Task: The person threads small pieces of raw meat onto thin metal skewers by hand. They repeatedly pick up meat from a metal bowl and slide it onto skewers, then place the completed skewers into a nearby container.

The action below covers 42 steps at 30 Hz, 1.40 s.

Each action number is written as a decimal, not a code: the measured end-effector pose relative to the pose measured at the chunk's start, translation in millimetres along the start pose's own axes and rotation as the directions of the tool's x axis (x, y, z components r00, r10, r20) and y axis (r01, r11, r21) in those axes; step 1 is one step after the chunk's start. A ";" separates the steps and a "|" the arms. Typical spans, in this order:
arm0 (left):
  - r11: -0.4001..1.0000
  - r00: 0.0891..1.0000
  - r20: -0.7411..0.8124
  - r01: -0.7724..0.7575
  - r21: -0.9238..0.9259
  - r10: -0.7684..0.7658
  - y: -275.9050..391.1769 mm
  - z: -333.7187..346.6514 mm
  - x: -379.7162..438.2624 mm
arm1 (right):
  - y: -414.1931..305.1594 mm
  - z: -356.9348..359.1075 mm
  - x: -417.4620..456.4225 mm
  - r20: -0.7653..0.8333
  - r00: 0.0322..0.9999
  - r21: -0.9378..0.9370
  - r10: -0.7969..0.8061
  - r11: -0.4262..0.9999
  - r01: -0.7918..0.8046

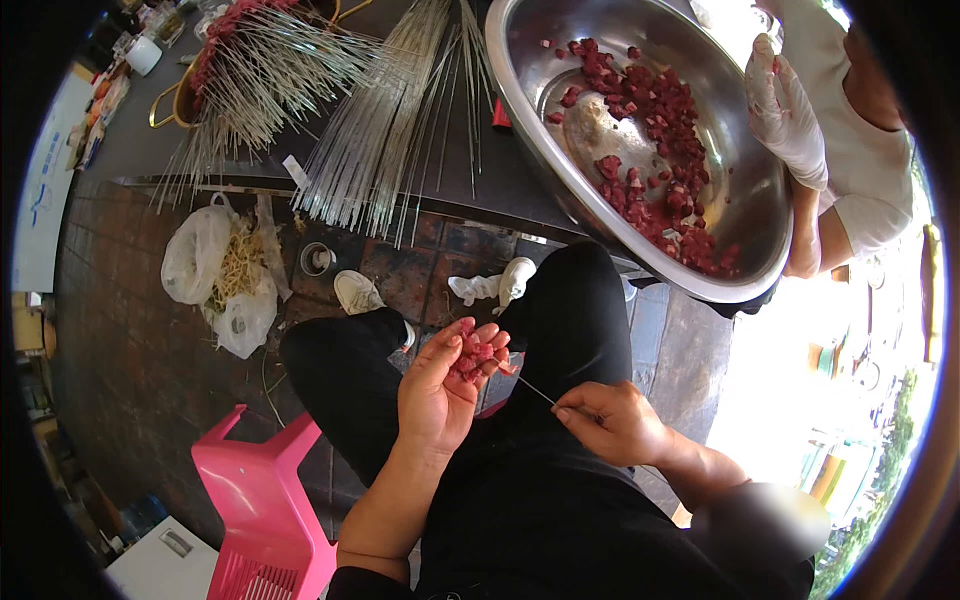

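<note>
Palm up, my left hand cups several small pieces of raw red meat in its palm and fingers. My right hand pinches a thin metal skewer, whose far end reaches the meat at the left fingertips. Diced raw meat lies in a large steel basin at the table's right. Many bare metal skewers are spread over the table's front edge. Left of them, skewers loaded with red meat rest on a brass-coloured pot with loop handles.
A co-worker's gloved hand is beside the basin's right rim. A pink plastic chair stands at the lower left. Plastic bags with noodle-like scraps and a small round container are on the tiled floor below the dark table.
</note>
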<state>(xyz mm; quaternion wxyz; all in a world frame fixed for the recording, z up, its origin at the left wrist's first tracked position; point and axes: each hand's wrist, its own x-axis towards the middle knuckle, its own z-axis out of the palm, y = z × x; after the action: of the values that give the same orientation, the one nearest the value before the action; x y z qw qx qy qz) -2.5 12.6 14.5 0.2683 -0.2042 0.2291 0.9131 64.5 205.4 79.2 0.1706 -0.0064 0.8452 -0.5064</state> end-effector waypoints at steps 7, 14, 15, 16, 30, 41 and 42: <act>0.996 1.000 0.006 -0.001 -0.091 0.001 -1.6 -9.4 1.7 | -3.6 -6.7 -2.7 0.126 0.982 0.163 0.143 0.973 -0.163; 0.989 0.996 0.053 0.072 -0.126 -0.065 -6.3 -13.1 0.6 | -3.7 -10.9 -2.1 0.257 0.934 0.400 0.247 0.853 -0.336; 0.988 0.994 0.079 0.086 -0.128 -0.076 -6.9 -12.7 1.2 | -3.6 -11.9 -1.6 0.266 0.931 0.405 0.251 0.847 -0.344; 0.987 0.992 0.099 0.093 -0.129 -0.080 -7.6 -12.5 1.0 | -3.6 -13.0 -1.6 0.275 0.927 0.410 0.255 0.841 -0.352; 0.996 0.989 0.130 0.078 -0.051 -0.070 -4.8 -1.4 3.5 | 0.2 -14.6 -0.4 0.293 0.932 0.432 0.214 0.840 -0.329; 0.998 0.996 0.074 0.056 -0.020 -0.054 -11.5 -4.6 -0.4 | 3.7 -8.0 -1.9 0.260 0.942 0.440 0.213 0.842 -0.312; 0.998 0.996 0.077 0.055 -0.015 -0.054 -12.4 -5.6 -0.7 | 3.6 -7.6 -2.5 0.259 0.943 0.444 0.210 0.841 -0.309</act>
<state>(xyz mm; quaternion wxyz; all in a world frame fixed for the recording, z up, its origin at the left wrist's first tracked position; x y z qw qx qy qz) 6.7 18.7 6.5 0.2999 -0.1775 0.2052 0.9146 65.1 214.1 80.1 0.3180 0.0999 0.6654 -0.6679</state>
